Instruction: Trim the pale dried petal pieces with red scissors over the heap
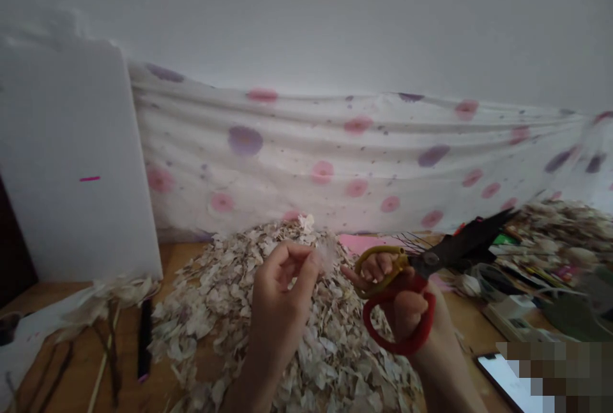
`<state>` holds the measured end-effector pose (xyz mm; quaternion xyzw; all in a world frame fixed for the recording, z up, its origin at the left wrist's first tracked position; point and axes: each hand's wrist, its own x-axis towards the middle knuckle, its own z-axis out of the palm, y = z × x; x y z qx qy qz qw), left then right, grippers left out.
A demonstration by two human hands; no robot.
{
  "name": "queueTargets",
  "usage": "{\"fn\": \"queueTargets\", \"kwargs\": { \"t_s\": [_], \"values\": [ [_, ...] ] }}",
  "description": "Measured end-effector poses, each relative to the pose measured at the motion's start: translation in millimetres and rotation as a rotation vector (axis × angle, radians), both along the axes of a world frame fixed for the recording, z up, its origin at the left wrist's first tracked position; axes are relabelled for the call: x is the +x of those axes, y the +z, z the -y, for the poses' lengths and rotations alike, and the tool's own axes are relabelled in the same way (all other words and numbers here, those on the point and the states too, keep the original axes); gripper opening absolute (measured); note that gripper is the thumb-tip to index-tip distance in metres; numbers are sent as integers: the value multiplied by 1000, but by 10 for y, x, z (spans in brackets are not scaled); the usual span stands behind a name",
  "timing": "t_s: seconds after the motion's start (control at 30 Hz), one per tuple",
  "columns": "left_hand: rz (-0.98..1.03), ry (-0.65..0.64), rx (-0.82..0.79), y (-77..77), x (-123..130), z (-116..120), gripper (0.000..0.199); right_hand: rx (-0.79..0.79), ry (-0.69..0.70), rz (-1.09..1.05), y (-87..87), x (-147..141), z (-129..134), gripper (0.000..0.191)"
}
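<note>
In the head view my left hand is closed in a pinch, thumb against index finger, on a thin, pale, see-through petal-like piece. My right hand has its fingers through the red and yellow handles of a pair of scissors. Their dark blades point up and to the right, away from the pale piece. Under and behind both hands spreads a big heap of dry, whitish petal-like flakes. Blur hides the exact outline of the pinched piece.
A white board leans at the left, beside a flowered cloth along the wall. Stems with pale petals and a black marker-like stick lie at left. At right are a phone, mixed clutter and another flake heap.
</note>
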<state>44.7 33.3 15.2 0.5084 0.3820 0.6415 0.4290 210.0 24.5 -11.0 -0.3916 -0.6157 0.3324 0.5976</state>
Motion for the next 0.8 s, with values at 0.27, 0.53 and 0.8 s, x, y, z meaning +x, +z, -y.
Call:
{"fn": "queueTargets", "kwargs": {
  "t_s": [0.27, 0.53, 0.8],
  "values": [
    [112, 85, 23, -14, -39, 27, 18, -28, 42, 254, -158, -317, 165, 58],
    [46, 88, 83, 23, -43, 117, 20, -21, -14, 457, -370, -307, 101, 78],
    [-20, 46, 98, 50, -20, 135, 19, 37, -21, 563, -246, -278, 84, 92]
  ]
}}
